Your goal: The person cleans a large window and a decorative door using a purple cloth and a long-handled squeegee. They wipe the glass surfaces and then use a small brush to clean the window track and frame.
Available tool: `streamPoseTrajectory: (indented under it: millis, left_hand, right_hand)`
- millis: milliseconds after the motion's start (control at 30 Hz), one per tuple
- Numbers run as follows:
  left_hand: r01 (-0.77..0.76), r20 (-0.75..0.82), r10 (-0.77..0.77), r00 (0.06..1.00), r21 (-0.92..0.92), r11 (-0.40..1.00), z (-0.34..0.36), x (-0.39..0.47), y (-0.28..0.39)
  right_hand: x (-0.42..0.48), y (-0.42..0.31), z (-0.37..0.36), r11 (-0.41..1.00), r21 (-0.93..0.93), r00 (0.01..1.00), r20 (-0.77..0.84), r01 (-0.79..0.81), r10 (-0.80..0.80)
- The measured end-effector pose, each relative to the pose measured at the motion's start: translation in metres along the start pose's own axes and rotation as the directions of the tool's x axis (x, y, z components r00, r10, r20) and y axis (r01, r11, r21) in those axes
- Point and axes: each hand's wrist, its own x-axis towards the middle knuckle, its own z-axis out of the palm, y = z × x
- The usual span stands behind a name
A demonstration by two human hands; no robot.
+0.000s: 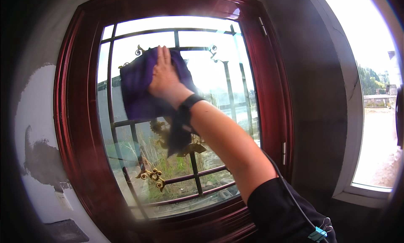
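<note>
My right hand [165, 74] presses a dark purple cloth [137, 88] against the glass pane [205, 75] of a dark red framed door. Its fingers point upward and lie nearly flat on the cloth. One loose corner of the cloth hangs below the wrist, slightly blurred. Around that wrist is a black band [191, 101]. Dark metal bars [196, 176] with gold scroll ornaments [153, 176] show through the glass, partly covered by the cloth and forearm. My left hand is out of view.
The glossy red frame [83, 116] surrounds the pane, with metal hinges [284, 153] on its right side. A cable with a teal binder clip [318, 233] runs along my black sleeve [277, 208]. At left, a wall switch plate [63, 200] sits on patchy plaster. A bright window opening [375, 142] lies at right.
</note>
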Motion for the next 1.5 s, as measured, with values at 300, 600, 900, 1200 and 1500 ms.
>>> streamPoseTrajectory:
  millis: [300,600,900,1200,1500]
  left_hand:
    - [0.051,-0.078,-0.044,0.996,0.086,0.995,-0.065,-0.005,0.024]
    - [0.17,-0.104,-0.159,0.982,0.103,0.98,-0.064,-0.002,0.016]
    - [0.109,-0.13,-0.09,0.987,0.148,0.983,-0.033,0.007,-0.067]
    - [0.411,-0.017,-0.413,0.911,-0.065,0.909,-0.026,0.022,-0.003]
    - [0.274,-0.131,-0.275,0.952,-0.026,0.961,-0.068,0.034,0.015]
  right_hand:
    - [-0.152,0.235,0.036,0.901,0.228,0.819,-0.379,-0.368,0.431]
    - [-0.139,0.163,0.057,0.708,0.32,0.692,-0.182,-0.63,0.699]
    - [-0.031,-0.134,-0.002,0.319,0.94,0.891,-0.242,0.118,0.383]
    - [-0.06,-0.152,-0.014,0.902,0.342,0.886,-0.455,0.265,-0.088]
    - [-0.225,0.082,0.037,0.59,0.632,0.691,-0.118,-0.502,0.713]
